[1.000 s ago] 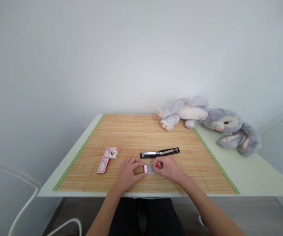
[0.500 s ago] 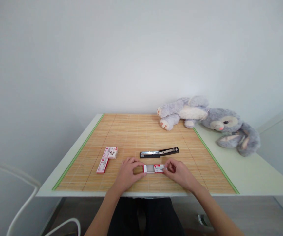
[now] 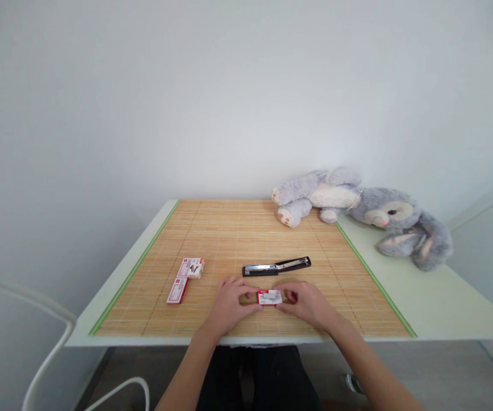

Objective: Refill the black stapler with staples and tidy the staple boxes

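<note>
A small red and white staple box (image 3: 269,297) lies on the bamboo mat (image 3: 229,240) near the table's front edge. My left hand (image 3: 229,305) pinches its left end and my right hand (image 3: 308,301) pinches its right end, fingers curled on both. Just behind the box lies a black stapler (image 3: 276,266), opened out flat with its metal rail showing.
Two more red and white staple boxes (image 3: 185,274) lie to the left on the mat. A grey plush rabbit (image 3: 366,211) lies at the back right, partly on the white table (image 3: 435,308). A white chair frame (image 3: 49,354) stands at the lower left.
The box stood slid open with its inner tray drawn out to the right; now it is pushed together and short. My hands have come closer to each other.
</note>
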Demonstrator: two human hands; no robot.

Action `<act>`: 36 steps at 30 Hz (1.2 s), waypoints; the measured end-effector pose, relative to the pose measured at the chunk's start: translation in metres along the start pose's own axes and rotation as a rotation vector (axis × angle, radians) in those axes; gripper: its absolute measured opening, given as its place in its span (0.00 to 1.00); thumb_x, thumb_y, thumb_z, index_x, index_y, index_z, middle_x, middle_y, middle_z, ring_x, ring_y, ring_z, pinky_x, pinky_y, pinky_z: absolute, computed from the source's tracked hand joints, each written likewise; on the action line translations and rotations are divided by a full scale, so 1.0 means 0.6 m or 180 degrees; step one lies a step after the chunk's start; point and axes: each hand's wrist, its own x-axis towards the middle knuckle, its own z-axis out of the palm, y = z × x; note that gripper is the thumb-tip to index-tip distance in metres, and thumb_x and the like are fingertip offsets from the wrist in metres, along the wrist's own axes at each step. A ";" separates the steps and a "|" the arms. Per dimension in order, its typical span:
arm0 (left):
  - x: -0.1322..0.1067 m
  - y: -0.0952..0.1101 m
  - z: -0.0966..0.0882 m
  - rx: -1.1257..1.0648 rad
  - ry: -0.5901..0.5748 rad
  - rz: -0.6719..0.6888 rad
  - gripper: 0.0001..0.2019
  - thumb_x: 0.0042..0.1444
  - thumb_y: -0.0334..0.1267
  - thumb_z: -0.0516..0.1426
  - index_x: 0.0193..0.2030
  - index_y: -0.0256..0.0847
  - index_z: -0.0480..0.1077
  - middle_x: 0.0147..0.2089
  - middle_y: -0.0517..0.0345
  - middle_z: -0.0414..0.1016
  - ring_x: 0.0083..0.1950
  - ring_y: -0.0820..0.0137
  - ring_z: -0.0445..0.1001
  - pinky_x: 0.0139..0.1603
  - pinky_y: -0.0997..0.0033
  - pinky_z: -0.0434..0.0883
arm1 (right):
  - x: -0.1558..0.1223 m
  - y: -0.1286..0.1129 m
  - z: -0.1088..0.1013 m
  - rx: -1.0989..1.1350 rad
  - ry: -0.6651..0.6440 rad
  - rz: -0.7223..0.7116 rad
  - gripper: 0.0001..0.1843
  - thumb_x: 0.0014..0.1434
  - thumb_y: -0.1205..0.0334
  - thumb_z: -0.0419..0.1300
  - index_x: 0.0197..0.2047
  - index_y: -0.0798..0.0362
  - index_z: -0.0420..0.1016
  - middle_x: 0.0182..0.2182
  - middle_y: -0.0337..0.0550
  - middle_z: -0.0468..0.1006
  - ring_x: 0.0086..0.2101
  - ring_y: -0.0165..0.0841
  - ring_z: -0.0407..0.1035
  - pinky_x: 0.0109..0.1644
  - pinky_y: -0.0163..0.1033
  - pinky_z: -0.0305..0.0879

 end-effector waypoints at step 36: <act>0.021 -0.025 0.007 0.0192 0.0554 -0.0117 0.15 0.56 0.49 0.67 0.51 0.60 0.79 0.69 0.64 0.68 0.68 0.55 0.62 0.70 0.46 0.58 | 0.081 -0.059 -0.020 -0.0281 0.0222 -0.0401 0.10 0.66 0.52 0.63 0.44 0.44 0.84 0.29 0.35 0.76 0.29 0.29 0.66 0.33 0.34 0.51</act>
